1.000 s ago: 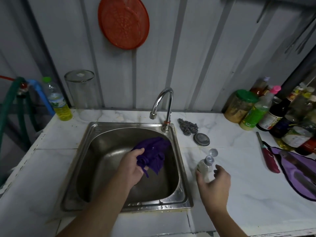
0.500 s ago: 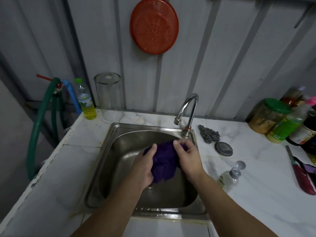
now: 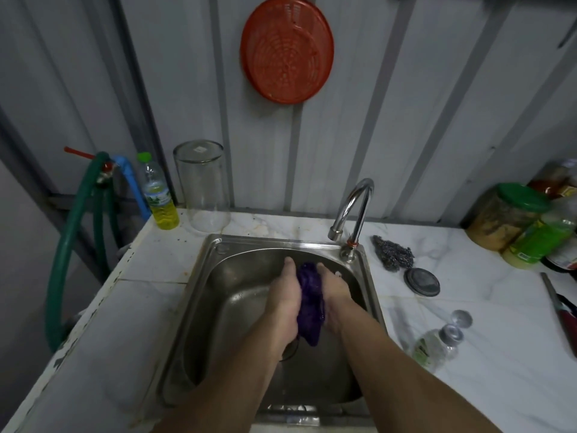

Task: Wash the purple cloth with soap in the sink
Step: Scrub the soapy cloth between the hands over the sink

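The purple cloth (image 3: 309,303) is bunched into a narrow wad over the steel sink (image 3: 203,292). My left hand (image 3: 285,300) grips it from the left and my right hand (image 3: 335,296) from the right, so it is squeezed between the palms. Only the middle strip and the lower end of the cloth show; my fingers are mostly hidden beneath it. The clear soap bottle (image 3: 432,346) lies on the counter right of the sink, its flip cap open.
The faucet (image 3: 352,210) arches over the sink's back right corner. A steel scourer (image 3: 393,253) and a round lid (image 3: 421,282) lie right of it. Jars and bottles (image 3: 512,220) crowd the far right; a knife (image 3: 562,314) lies there. A glass jar (image 3: 203,185) and yellow bottle (image 3: 159,195) stand back left.
My right hand left the soap bottle on the counter and joined the left hand on the cloth. Both hands have since pressed the cloth into a tighter wad.
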Demonstrator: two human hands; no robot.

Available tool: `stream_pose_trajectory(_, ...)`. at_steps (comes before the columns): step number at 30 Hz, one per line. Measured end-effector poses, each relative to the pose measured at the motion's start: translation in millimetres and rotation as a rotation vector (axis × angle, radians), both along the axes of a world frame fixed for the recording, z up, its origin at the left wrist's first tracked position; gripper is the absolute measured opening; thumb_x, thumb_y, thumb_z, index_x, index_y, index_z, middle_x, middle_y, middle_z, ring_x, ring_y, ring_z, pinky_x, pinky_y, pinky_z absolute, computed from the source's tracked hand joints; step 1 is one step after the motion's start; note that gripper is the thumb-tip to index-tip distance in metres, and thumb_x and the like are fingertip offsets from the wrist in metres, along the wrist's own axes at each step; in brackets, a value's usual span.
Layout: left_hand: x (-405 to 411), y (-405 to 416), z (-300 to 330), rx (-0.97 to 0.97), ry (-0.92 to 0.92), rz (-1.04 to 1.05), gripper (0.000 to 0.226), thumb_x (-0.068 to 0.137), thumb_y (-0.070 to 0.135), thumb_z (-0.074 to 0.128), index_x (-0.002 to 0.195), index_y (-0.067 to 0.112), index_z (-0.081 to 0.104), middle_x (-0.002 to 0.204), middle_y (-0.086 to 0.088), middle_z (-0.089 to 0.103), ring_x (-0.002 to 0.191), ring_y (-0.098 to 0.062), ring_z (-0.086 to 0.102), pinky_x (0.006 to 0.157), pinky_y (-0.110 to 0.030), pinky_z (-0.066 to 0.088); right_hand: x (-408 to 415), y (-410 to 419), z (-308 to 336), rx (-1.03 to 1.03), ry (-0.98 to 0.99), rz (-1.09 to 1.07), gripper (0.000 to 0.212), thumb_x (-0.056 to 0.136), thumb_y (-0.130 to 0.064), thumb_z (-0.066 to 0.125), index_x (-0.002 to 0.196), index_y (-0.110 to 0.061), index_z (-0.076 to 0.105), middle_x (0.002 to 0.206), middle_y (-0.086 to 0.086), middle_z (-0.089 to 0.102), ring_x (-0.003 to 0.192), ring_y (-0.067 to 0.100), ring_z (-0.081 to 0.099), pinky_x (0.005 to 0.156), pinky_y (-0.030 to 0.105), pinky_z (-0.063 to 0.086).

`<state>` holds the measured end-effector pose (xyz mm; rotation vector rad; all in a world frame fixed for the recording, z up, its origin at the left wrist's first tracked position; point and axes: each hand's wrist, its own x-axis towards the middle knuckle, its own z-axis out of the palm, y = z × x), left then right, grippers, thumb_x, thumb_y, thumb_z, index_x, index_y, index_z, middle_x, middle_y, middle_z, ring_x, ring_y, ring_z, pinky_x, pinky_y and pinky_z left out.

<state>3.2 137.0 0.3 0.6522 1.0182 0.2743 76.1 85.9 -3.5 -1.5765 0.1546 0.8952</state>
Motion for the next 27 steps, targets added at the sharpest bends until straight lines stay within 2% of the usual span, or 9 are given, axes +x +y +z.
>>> stream_pose_trajectory(2, 0.9, 5.0, 6.1, -0.053, -0.003, 0.010, 0.067, 0.092, 0.069, 0.040, 0.106, 0.012, 0.073, 0.099, -0.019, 0.077, 0.094, -0.036, 0.071, 0.073, -0.043, 0.055, -0.1, -1.9, -5.3, -0.115, -0.169, 0.082, 0.038, 0.101, -0.048, 0.048, 0.105, -0.014, 0.065, 0.099, 0.007, 0.072, 0.095, 0.028, 0.068, 0.092, 0.043, 0.056)
stream_pose_trajectory(4, 1.5, 13.7, 4.9, -0.077, 0.002, 0.045, 0.063, 0.097, 0.057, 0.036, 0.113, 0.009, 0.073, 0.093, -0.019, 0.077, 0.094, -0.036, 0.070, 0.075, -0.041, 0.055, -7.3, -8.4, -8.7, -0.196, -0.700, 0.121, 0.039, 0.102, -0.049, 0.045, 0.096, -0.018, 0.068, 0.091, 0.000, 0.072, 0.088, 0.021, 0.067, 0.073, 0.030, 0.051)
stream_pose_trajectory(7, 5.0, 29.1, 3.9, -0.027, 0.018, 0.044, 0.052, 0.099, 0.043, 0.040, 0.130, 0.008, 0.064, 0.072, -0.017, 0.071, 0.078, -0.033, 0.067, 0.071, -0.036, 0.054, -27.1, -21.2, -1.7, -0.062, -1.096, 0.286, 0.036, 0.090, -0.058, 0.054, 0.100, -0.025, 0.065, 0.095, -0.009, 0.065, 0.090, 0.008, 0.059, 0.077, 0.026, 0.046)
stream_pose_trajectory(12, 10.5, 39.3, -3.4, 0.070, 0.117, 0.049, 0.060, 0.091, 0.064, 0.046, 0.099, 0.010, 0.072, 0.097, -0.016, 0.074, 0.093, -0.034, 0.070, 0.097, -0.049, 0.053, -34.3, -27.4, 17.0, 0.028, -0.750, 0.352, 0.014, 0.090, -0.032, 0.072, 0.091, -0.020, 0.066, 0.080, -0.005, 0.069, 0.073, 0.013, 0.065, 0.074, 0.035, 0.056)
stream_pose_trajectory(14, 6.0, 40.3, -14.3, 0.066, 0.018, 0.122, 0.059, 0.094, 0.063, 0.042, 0.072, 0.012, 0.063, 0.069, -0.010, 0.066, 0.068, -0.025, 0.067, 0.080, -0.041, 0.057, -38.6, -24.5, 22.1, 0.213, -0.572, 0.341, 0.020, 0.091, -0.025, 0.070, 0.079, -0.009, 0.066, 0.072, 0.003, 0.067, 0.067, 0.017, 0.063, 0.067, 0.036, 0.054)
stream_pose_trajectory(17, 2.6, 33.1, -17.8, 0.007, -0.133, 0.119, 0.065, 0.098, 0.058, 0.039, 0.046, 0.020, 0.052, 0.047, -0.004, 0.048, 0.040, -0.017, 0.055, 0.055, -0.028, 0.047, -55.8, -13.2, 18.7, 0.249, -0.661, 0.284, 0.031, 0.082, -0.041, 0.067, 0.071, -0.013, 0.062, 0.062, 0.001, 0.063, 0.060, 0.013, 0.059, 0.060, 0.029, 0.051)
stream_pose_trajectory(19, 6.5, 24.7, -17.6, 0.076, -0.104, 0.060, 0.058, 0.096, 0.041, 0.046, 0.048, 0.015, 0.062, 0.056, -0.010, 0.055, 0.047, -0.021, 0.063, 0.054, -0.025, 0.050, -49.6, -5.3, 13.0, 0.112, -0.799, 0.130, 0.032, 0.081, -0.045, 0.065, 0.069, -0.015, 0.060, 0.062, 0.003, 0.063, 0.059, 0.014, 0.060, 0.061, 0.029, 0.050)
stream_pose_trajectory(22, 10.4, 8.9, -4.9, 0.117, -0.094, 0.023, 0.033, 0.091, 0.032, 0.057, 0.086, 0.006, 0.077, 0.076, -0.016, 0.070, 0.074, -0.030, 0.070, 0.065, -0.034, 0.056, -11.6, 2.5, 15.9, -0.028, -0.641, -0.012, 0.025, 0.091, -0.035, 0.063, 0.075, -0.017, 0.069, 0.070, 0.001, 0.071, 0.072, 0.020, 0.067, 0.065, 0.030, 0.052)
stream_pose_trajectory(27, 10.6, 27.4, 10.2, 0.196, 0.038, 0.111, 0.037, 0.100, 0.029, 0.052, 0.070, 0.008, 0.060, 0.058, -0.008, 0.061, 0.060, -0.025, 0.059, 0.055, -0.029, 0.044, -27.8, -1.6, 3.2, -0.053, -0.801, 0.048, 0.029, 0.092, -0.039, 0.057, 0.075, -0.018, 0.066, 0.067, -0.002, 0.070, 0.067, 0.017, 0.066, 0.066, 0.035, 0.054)
